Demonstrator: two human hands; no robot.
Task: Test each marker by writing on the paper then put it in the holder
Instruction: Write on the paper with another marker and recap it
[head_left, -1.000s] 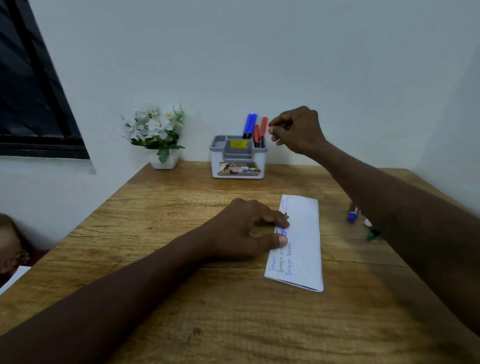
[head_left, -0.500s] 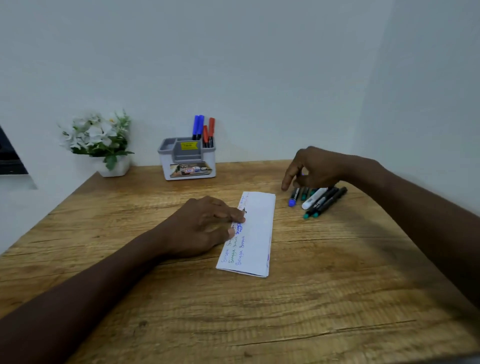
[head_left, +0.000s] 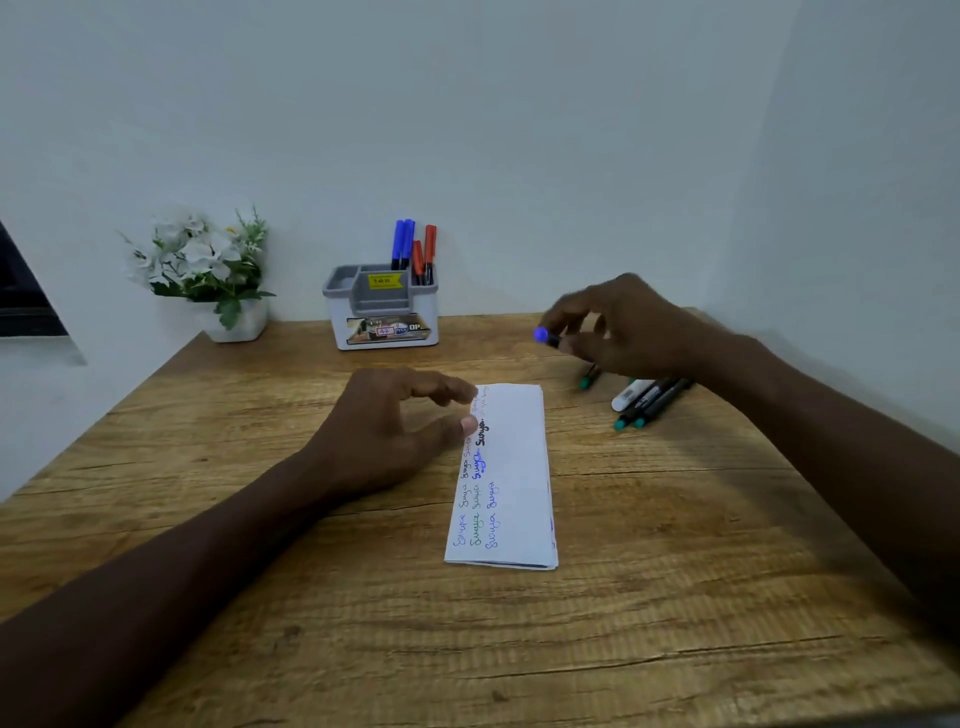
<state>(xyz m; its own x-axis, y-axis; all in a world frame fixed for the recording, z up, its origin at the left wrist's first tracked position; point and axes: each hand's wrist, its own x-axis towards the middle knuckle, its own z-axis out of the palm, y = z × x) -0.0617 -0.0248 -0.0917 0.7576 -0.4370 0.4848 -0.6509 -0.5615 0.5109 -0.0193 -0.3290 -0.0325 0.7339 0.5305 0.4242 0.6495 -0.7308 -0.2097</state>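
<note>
A folded white paper (head_left: 511, 483) with several written words lies mid-table. My left hand (head_left: 387, 431) hovers at its upper left edge, fingers apart, thumb tip touching the paper. My right hand (head_left: 626, 325) is lifted above the table to the right of the paper, holding a blue-capped marker (head_left: 543, 336) with the cap pointing left. Under and beside that hand lie several loose markers (head_left: 647, 401), green-capped ones and a white one. The grey-and-white holder (head_left: 382, 312) stands at the back against the wall with blue markers (head_left: 402, 244) and red markers (head_left: 426, 252) upright in it.
A white pot of white flowers (head_left: 205, 270) stands at the back left of the wooden table (head_left: 519, 649). Walls close in behind and to the right. A dark window frame (head_left: 21, 296) shows at the far left.
My right hand left the holder, dropped to the marker pile, and now has lifted the blue-capped marker off the table. My left hand's fingers have risen from the paper. The view shifted right.
</note>
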